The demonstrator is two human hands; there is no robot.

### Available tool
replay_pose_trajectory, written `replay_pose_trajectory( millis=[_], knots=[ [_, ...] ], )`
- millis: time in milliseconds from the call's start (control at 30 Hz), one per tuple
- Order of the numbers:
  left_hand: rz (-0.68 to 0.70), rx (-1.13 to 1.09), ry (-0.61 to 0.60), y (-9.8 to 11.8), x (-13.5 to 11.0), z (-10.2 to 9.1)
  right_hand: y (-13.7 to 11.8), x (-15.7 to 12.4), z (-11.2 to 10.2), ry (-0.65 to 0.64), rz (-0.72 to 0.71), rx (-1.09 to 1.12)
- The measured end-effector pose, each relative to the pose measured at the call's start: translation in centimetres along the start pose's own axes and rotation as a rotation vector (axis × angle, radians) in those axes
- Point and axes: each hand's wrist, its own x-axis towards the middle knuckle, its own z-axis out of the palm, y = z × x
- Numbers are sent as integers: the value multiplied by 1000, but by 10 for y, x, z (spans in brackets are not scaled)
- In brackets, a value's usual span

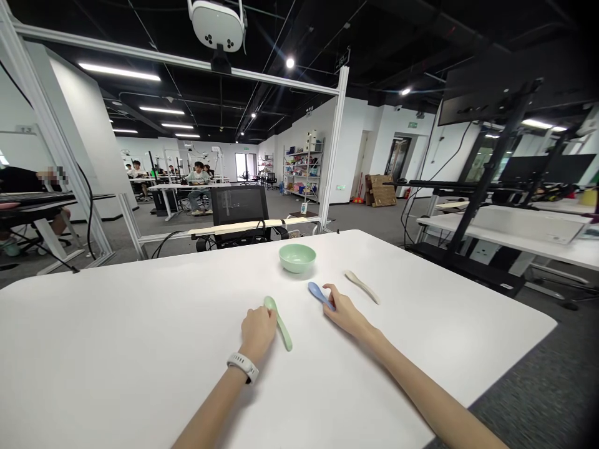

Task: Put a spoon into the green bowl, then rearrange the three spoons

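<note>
The right hand [344, 312] clamps its grip on a blue plastic spoon [319, 294], bowl far-left, while the left hand [257, 333], curled together, sits just beside a pale green plastic spoon [282, 329].

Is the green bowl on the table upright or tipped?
Upright: the pale green bowl sits on its base on the white table, its rim facing up.

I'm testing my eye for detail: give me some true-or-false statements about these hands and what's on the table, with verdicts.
1. The left hand touches the green spoon. True.
2. The right hand touches the beige spoon. False: it touches the blue spoon; the beige spoon lies apart from it.
3. The watch is on the right wrist. False: it is on the left wrist.
4. The bowl stands upright on the table. True.
</note>
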Motion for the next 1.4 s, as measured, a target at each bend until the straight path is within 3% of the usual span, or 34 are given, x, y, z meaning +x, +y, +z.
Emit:
replay_pose_trajectory(
  millis=[667,800,900,1033,1167,1300,1400],
  knots=[
    [-3,10,1,-3,5,4,-3,-2,-2,-6,41,-37],
    [41,11,45,-11,10,6,-2,-2,-4,29,49,-60],
    [110,31,129,-29,11,-8,5,6,-9,102,11,-102],
    [225,92,267,-88,4,-46,26,25,-19,178,-65,-185],
    [303,137,399,-197,-1,-75,44,47,-22,124,-146,-256],
    [228,179,509,-308,0,-73,53,60,-13,62,-176,-307],
    [167,231,478,-352,0,-65,55,63,-6,47,-190,-330]
  ],
)
